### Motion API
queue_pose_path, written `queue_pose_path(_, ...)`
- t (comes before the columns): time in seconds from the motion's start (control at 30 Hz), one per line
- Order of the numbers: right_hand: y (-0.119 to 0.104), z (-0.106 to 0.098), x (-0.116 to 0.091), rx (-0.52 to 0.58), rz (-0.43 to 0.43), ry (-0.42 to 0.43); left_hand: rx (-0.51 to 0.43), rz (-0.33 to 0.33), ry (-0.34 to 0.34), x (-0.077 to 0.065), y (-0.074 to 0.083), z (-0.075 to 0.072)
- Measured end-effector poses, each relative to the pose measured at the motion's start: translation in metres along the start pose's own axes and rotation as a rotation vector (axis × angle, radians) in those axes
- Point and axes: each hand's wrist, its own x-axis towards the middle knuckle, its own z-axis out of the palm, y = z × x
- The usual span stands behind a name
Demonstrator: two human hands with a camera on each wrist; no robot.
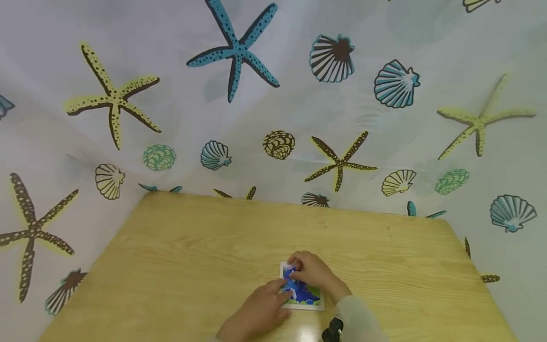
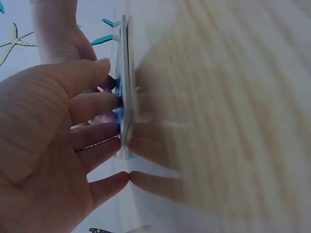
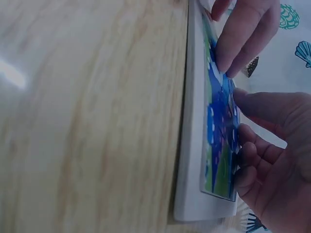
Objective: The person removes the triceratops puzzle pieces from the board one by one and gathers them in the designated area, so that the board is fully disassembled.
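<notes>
A small flat board with a white border lies on the table. Its picture shows a blue dinosaur on green. At the board's left side, my left hand lays nearly straight fingertips on the picture. My right hand reaches over the upper right part, thumb and bent fingers touching the picture. Whether a loose piece sits under those fingertips cannot be made out. Seen edge-on in the left wrist view, the board shows a thin line along its edge, with my left hand beside it.
The wood-grain table spreads around the board. A white cloth printed with starfish and shells hangs behind and at both sides. A small black object is by the right sleeve.
</notes>
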Motion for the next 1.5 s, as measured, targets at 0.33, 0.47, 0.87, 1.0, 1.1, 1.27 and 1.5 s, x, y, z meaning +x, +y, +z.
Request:
queue_pose_path(0.33,-0.003,-0.016,0.004,-0.118,-0.017,0.001,-0.022,-0.021,-0.068,0.009,0.005,-0.013)
queue_pose_path(0.47,-0.005,-0.016,0.004,-0.136,-0.019,-0.021,-0.034,-0.07,-0.111,0.005,0.006,-0.014)
queue_pose_path(0.87,-0.002,-0.007,0.0,-0.14,0.017,-0.027,-0.041,-0.1,-0.258,-0.006,0.015,-0.022)
queue_pose_path(1.0,0.001,-0.003,-0.001,-0.125,0.039,-0.019,-0.046,-0.12,-0.278,-0.003,0.015,-0.02)
queue_pose_path(1.1,0.003,0.0,-0.003,-0.101,0.045,-0.002,-0.046,-0.129,-0.269,-0.002,0.014,-0.017)
queue_pose_path(1.27,0.005,0.007,-0.007,-0.068,0.023,0.063,-0.047,-0.137,-0.24,-0.003,0.013,-0.011)
queue_pose_path(1.5,0.012,0.011,-0.01,-0.032,0.028,0.158,-0.084,-0.185,-0.273,-0.003,0.014,-0.012)
